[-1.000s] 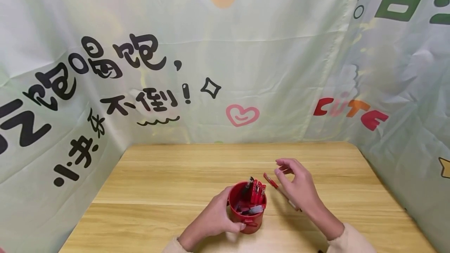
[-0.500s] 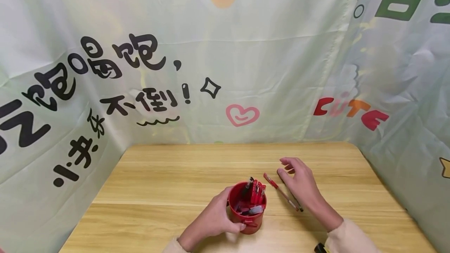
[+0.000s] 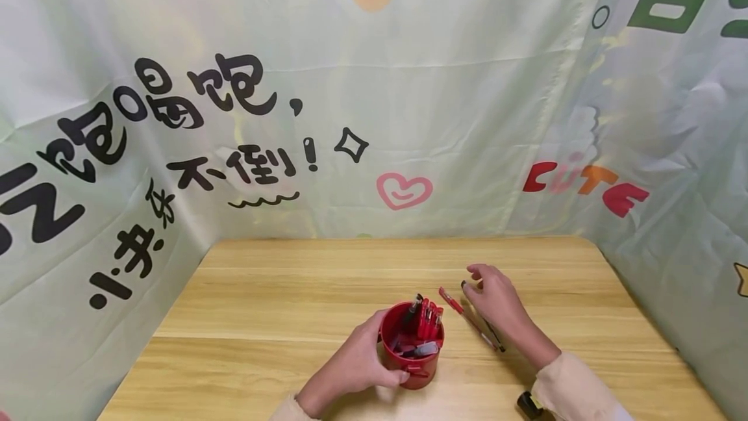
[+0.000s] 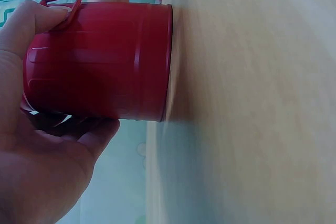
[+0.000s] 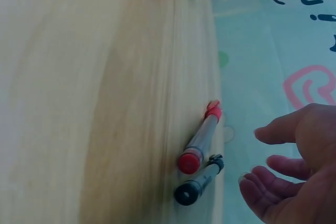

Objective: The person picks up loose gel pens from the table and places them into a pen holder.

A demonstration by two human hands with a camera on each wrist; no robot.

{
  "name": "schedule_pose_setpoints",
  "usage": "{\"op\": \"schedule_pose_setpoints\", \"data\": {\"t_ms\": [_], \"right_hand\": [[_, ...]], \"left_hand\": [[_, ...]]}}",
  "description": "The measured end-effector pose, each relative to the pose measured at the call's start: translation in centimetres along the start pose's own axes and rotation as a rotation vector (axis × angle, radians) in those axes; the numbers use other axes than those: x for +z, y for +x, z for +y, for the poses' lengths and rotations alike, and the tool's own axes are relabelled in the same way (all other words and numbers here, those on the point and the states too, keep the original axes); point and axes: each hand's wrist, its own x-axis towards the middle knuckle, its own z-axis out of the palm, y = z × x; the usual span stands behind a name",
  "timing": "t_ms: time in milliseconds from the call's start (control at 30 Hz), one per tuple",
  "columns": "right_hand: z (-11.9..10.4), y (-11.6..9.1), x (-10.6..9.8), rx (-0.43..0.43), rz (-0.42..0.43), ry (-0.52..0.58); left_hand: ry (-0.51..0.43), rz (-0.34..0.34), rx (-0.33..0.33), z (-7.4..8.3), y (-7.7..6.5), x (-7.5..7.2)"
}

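My left hand (image 3: 365, 359) grips a red bucket-shaped pen holder (image 3: 425, 379) that stands upright on the table. In the left wrist view its thumb hooks over the wire handle (image 4: 76, 11), while the other fingers wrap the far side. Several red pens (image 3: 429, 318), a dark pen (image 3: 411, 310) and a grey-capped item (image 3: 425, 349) are inside the holder. To its right lie a red pen (image 5: 202, 137) and a black pen (image 5: 205, 181), side by side. Just beyond the pens is my right hand (image 3: 497, 301), fingers loosely bent, holding nothing.
A black-and-yellow item (image 3: 528, 405) lies by the right sleeve at the table's near side. Printed cloth (image 3: 304, 96) hangs behind and along both sides of the wooden table (image 3: 263, 317).
My right hand shifted slightly right, showing more of the black pen, then moved back a little toward it. More of the black-and-yellow item shows by the sleeve. The left hand and holder stayed put.
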Motion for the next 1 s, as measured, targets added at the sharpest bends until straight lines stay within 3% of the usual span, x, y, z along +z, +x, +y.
{"op": "schedule_pose_setpoints", "data": {"t_ms": [333, 1000], "right_hand": [[0.8, 1.2, 1.1, 0.019, -0.047, -0.088], [1.4, 2.3, 1.8, 0.048, -0.12, -0.138]], "left_hand": [[0.012, -0.001, -0.006, -0.2, 0.1, 0.0], [0.01, -0.002, 0.011, -0.3, 0.0, 0.0]]}}
